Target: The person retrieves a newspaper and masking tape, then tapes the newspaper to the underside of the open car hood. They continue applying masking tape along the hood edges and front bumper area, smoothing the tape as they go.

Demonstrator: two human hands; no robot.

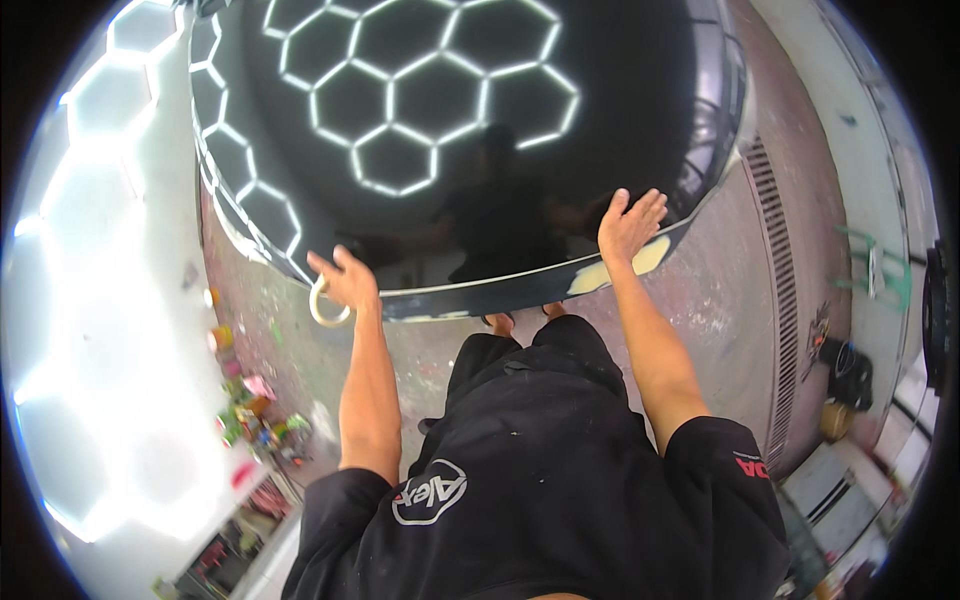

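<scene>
A glossy black car panel [600, 130] curves across the upper half of the view, mirroring hexagonal lights. At the panel's near left edge my left hand [350, 283] holds a cream ring that looks like a roll of masking tape [319, 308]. The ring hangs at the outer side of that hand. My right hand [630, 228] rests palm down near the panel's right front edge, fingers stretched out and nothing in it. Just beneath that hand, a pale yellowish patch [652, 256] shows on the dark lower edge of the car.
A slotted floor drain [775, 270] runs along the right. Beyond it are a green stool-like frame [880, 270] and a black bag-like thing [848, 375]. Several small containers and clutter [265, 420] lie at left, beside a bright wall of hexagonal lights [110, 330]. My feet stand close under the car's edge.
</scene>
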